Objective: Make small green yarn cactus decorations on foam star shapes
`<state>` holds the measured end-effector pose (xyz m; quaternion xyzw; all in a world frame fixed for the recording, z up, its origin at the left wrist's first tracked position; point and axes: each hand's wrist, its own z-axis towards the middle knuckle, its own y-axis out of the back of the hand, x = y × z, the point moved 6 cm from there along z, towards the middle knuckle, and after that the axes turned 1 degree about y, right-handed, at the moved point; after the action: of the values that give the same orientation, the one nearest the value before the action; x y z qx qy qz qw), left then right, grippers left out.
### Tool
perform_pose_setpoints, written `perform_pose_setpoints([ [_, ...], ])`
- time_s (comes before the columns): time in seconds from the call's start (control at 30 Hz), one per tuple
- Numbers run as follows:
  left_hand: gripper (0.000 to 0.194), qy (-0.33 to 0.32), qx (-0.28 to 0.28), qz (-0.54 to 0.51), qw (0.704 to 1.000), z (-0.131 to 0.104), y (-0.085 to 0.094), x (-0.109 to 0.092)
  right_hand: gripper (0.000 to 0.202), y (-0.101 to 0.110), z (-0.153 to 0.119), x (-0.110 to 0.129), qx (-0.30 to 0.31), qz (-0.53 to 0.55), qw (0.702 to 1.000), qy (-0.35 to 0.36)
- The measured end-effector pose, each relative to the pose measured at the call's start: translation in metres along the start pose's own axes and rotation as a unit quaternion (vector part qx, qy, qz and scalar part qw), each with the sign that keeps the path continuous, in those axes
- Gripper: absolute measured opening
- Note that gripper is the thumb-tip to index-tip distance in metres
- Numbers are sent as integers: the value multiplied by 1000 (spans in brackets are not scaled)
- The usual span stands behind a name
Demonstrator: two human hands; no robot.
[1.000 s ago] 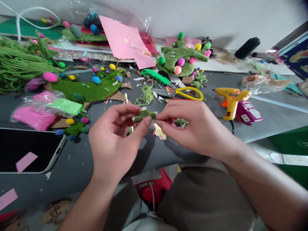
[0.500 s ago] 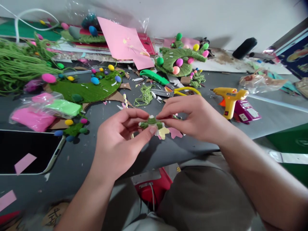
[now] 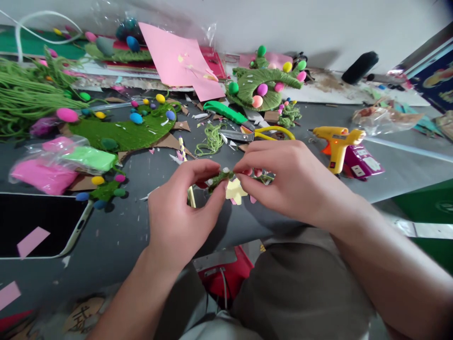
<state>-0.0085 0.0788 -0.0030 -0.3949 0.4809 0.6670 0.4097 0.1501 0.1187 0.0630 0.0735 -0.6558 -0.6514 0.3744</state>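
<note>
Your left hand [image 3: 177, 203] holds a small green yarn-wrapped piece [image 3: 221, 176] with white tips above the near part of the grey desk [image 3: 123, 236], its grip clamped on the piece between thumb and fingers. Your right hand [image 3: 283, 177] meets it from the other side, thumb and forefinger drawn close at the piece's right end; you cannot tell from this view whether that grip is closed on it. Between your hands, just below the piece, shows a pale yellow paper cutout [image 3: 236, 190], with bits of pink paper [image 3: 253, 199] peeking out near it. Beyond your fingers lie a loose tangle of green yarn [image 3: 212, 139], yellow-handled scissors [image 3: 255, 135] and a green utility knife [image 3: 226, 111]. To your right, a yellow glue gun [image 3: 334, 139] stands beside a purple box [image 3: 364, 163]. To your left are a green crescent [image 3: 123, 134] dotted with coloured balls, a bagged pink block [image 3: 46, 174], and a dark-screened phone [image 3: 38, 212] with a pink paper scrap [image 3: 33, 242] on it.
</note>
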Motion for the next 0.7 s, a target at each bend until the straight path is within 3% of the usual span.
perform_pose_setpoints([
  [0.13,28,-5,-30,-11,999,-1,1,-2,17,-1,-1,3,-36,1,999,4],
  [0.33,32,45,-66,-111,991,4,5,-5,18,1,-2,12,-111,-26,993,37],
  [0.7,43,130,-5,-255,958,13,1,18,17,-1,-1,11,-102,19,994,46],
])
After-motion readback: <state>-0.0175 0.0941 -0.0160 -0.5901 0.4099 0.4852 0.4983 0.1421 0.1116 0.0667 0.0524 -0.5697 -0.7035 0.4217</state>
